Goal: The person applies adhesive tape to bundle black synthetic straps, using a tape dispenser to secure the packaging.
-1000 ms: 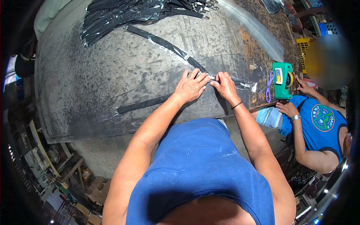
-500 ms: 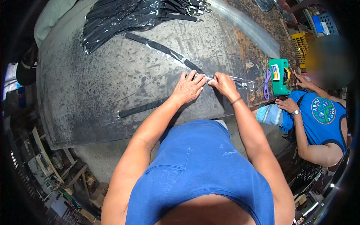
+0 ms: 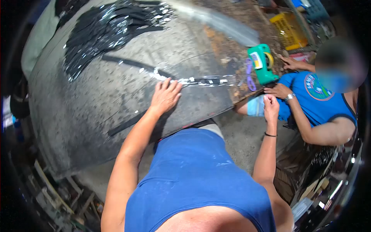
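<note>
A long black strap in a clear plastic sleeve [image 3: 133, 64] lies slantwise across the worktable [image 3: 89, 100]. My left hand [image 3: 166, 96] rests flat on the table, fingertips at the sleeve's near side, fingers apart. Off the table's front edge, my right hand [image 3: 271, 107] is raised with its fingers curled together; whatever may be in them is too small to see. A second black strap [image 3: 127, 123] lies under and beside my left forearm. Further back is a heap of black straps in shiny plastic [image 3: 108, 31], with metal clips at one end.
On the right stand a green tape dispenser [image 3: 263, 63] and purple scissors [image 3: 250, 75]. Clear plastic sleeves [image 3: 220, 21] lie along the back. A person in a blue top [image 3: 309, 104] sits at the right, hands near the dispenser. Behind is a yellow crate [image 3: 288, 31].
My right hand has left the strap and swung right, off the table edge. My left hand stays at the strap. The whole view has shifted, with some blur.
</note>
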`<action>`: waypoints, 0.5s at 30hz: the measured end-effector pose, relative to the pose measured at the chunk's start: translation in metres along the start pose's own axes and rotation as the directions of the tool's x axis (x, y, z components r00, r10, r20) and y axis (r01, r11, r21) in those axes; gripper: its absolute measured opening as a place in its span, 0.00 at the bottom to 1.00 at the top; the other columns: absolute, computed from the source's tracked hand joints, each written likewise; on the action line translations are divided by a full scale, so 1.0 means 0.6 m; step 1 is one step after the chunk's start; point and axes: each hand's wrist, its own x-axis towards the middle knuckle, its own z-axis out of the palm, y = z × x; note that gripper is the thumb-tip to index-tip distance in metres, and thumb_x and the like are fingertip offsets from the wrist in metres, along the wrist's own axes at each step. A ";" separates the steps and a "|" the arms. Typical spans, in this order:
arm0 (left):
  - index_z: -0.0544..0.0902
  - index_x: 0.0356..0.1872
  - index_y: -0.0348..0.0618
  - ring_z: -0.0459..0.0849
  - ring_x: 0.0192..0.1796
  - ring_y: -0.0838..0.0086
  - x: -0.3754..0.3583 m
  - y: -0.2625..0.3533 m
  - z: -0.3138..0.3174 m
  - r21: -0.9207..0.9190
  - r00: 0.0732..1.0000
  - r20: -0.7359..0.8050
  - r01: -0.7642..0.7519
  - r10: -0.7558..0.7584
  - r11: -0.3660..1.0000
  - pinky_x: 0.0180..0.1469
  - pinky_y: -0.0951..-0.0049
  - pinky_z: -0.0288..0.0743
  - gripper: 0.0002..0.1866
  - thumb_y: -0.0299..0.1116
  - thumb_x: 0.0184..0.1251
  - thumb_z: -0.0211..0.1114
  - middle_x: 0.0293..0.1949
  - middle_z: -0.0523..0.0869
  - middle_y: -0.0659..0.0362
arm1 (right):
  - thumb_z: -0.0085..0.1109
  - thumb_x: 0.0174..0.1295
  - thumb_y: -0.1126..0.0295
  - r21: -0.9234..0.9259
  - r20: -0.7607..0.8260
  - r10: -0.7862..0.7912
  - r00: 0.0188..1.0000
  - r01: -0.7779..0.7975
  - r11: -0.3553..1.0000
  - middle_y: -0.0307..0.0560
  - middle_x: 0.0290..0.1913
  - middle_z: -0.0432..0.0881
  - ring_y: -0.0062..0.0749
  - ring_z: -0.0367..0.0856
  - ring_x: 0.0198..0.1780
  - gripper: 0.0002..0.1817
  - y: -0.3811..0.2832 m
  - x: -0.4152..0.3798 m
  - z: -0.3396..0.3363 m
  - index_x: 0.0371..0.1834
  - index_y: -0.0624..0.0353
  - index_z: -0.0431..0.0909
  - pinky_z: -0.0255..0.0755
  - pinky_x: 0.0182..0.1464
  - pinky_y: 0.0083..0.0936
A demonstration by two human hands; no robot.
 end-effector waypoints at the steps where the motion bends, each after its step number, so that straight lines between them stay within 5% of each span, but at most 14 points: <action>1: 0.75 0.64 0.52 0.68 0.68 0.59 0.002 0.002 -0.001 -0.018 1.000 -0.011 0.002 -0.002 1.000 0.65 0.53 0.60 0.23 0.45 0.70 0.58 0.62 0.76 0.58 | 0.60 0.67 0.67 0.041 -0.061 0.036 0.998 -0.033 0.999 0.34 0.30 0.79 0.14 0.71 0.30 0.09 -0.016 0.010 -0.020 0.38 0.63 0.80 0.66 0.30 0.16; 3: 0.75 0.63 0.52 0.68 0.68 0.57 0.005 0.007 0.000 -0.029 1.000 0.005 0.016 -0.016 0.999 0.65 0.52 0.60 0.23 0.45 0.69 0.59 0.64 0.76 0.57 | 0.59 0.68 0.67 0.121 -0.097 0.121 0.988 -0.109 0.987 0.36 0.32 0.81 0.15 0.73 0.31 0.10 -0.030 0.040 -0.057 0.41 0.64 0.81 0.69 0.33 0.18; 5: 0.75 0.63 0.51 0.68 0.68 0.56 0.004 0.008 0.000 -0.036 1.000 -0.019 0.006 -0.007 0.999 0.64 0.52 0.60 0.24 0.42 0.67 0.62 0.63 0.76 0.57 | 0.58 0.69 0.67 0.065 -0.191 -0.010 0.982 0.023 0.998 0.38 0.32 0.82 0.18 0.76 0.33 0.10 0.036 0.105 -0.085 0.44 0.64 0.81 0.71 0.36 0.19; 10: 0.73 0.65 0.52 0.65 0.69 0.56 0.005 0.019 -0.006 -0.032 0.997 0.039 0.064 -0.062 0.997 0.67 0.49 0.57 0.25 0.41 0.66 0.62 0.64 0.73 0.58 | 0.59 0.66 0.67 -0.099 -0.181 -0.086 0.980 0.069 0.993 0.43 0.35 0.86 0.24 0.81 0.37 0.11 0.055 0.231 -0.093 0.41 0.66 0.83 0.75 0.43 0.26; 13: 0.73 0.65 0.52 0.65 0.69 0.56 0.007 0.022 -0.006 -0.019 0.996 0.046 0.076 -0.075 0.997 0.67 0.49 0.57 0.25 0.40 0.66 0.62 0.64 0.73 0.58 | 0.59 0.66 0.67 -0.229 0.051 -0.111 0.993 0.120 0.966 0.44 0.37 0.87 0.25 0.82 0.39 0.12 0.064 0.278 -0.086 0.41 0.66 0.83 0.75 0.43 0.27; 15: 0.74 0.64 0.52 0.64 0.70 0.56 0.008 0.025 -0.005 -0.020 0.995 0.043 0.087 -0.087 0.996 0.67 0.49 0.57 0.25 0.40 0.66 0.62 0.63 0.74 0.58 | 0.60 0.65 0.68 -0.188 0.226 0.100 0.969 -0.057 0.981 0.44 0.37 0.87 0.26 0.82 0.39 0.11 0.056 0.294 -0.072 0.41 0.66 0.83 0.75 0.44 0.27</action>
